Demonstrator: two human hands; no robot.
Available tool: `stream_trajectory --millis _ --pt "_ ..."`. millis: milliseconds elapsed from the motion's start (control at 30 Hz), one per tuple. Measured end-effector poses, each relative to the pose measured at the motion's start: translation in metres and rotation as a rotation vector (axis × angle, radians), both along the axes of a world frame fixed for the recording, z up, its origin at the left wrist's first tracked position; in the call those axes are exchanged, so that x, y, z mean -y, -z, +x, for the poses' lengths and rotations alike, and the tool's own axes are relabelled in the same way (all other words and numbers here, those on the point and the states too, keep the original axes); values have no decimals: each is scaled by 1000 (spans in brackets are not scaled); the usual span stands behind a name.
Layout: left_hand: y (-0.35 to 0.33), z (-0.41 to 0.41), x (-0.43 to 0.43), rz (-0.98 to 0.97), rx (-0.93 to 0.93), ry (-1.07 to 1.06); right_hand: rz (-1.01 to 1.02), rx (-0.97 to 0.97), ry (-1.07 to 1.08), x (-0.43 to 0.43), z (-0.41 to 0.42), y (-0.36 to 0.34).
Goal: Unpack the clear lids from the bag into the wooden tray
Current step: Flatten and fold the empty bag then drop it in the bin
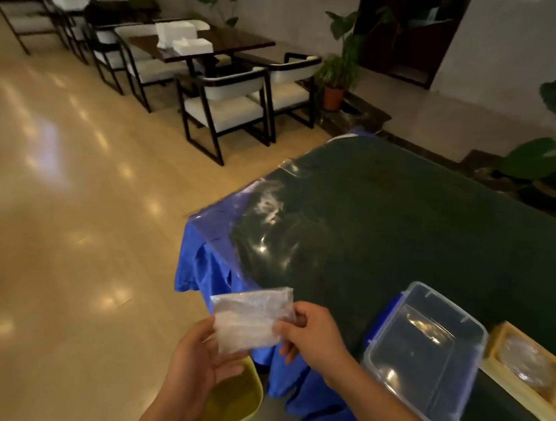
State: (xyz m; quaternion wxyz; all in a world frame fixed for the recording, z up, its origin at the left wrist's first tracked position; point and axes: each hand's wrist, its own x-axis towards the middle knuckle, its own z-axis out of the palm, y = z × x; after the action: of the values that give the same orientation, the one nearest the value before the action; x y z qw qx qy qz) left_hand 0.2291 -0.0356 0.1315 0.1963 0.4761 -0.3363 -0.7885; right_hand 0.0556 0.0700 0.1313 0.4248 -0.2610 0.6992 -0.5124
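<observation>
Both hands, left (198, 354) and right (312, 334), pinch a clear bag (251, 318) between their fingers; a container (423, 356) and tray (524, 394) sit right of them.

A royal-blue skirt (209, 271) hangs under the dark green tabletop (398, 216); the bin (238, 398) is yellow-green.

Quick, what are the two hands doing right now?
Left hand: holds the clear plastic bag from below.
Right hand: pinches the bag's right edge.
</observation>
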Motion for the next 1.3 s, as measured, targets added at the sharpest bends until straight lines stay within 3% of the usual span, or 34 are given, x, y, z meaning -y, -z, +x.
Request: stream_trajectory --millis 167,267,333,367,433,500,667,833,1067,1300 --pt "23 15 -7 -178 182 -73 41 115 -144 14 -3 12" --pt "35 26 -11 -170 198 -197 59 341 -250 27 -9 18" --pt "45 37 -11 -133 200 -286 139 349 -218 44 -17 28" --pt "51 42 -12 -121 209 -321 181 207 -186 53 -20 37" --pt "62 54 -15 -98 250 -379 224 -287 -204 67 -30 58" --pt "72 64 -17 -54 267 -445 230 -671 -341 74 -40 76" --pt "100 80 -18 41 269 -499 275 -1075 -535 86 -49 113" --pt "146 94 -17 136 317 -526 330 -1282 -652 98 -42 144" --pt "250 106 -3 171 520 -424 405 -1527 -588 93 -26 179" --pt "357 89 18 176 692 -362 469 -1630 -568 98 -23 190"
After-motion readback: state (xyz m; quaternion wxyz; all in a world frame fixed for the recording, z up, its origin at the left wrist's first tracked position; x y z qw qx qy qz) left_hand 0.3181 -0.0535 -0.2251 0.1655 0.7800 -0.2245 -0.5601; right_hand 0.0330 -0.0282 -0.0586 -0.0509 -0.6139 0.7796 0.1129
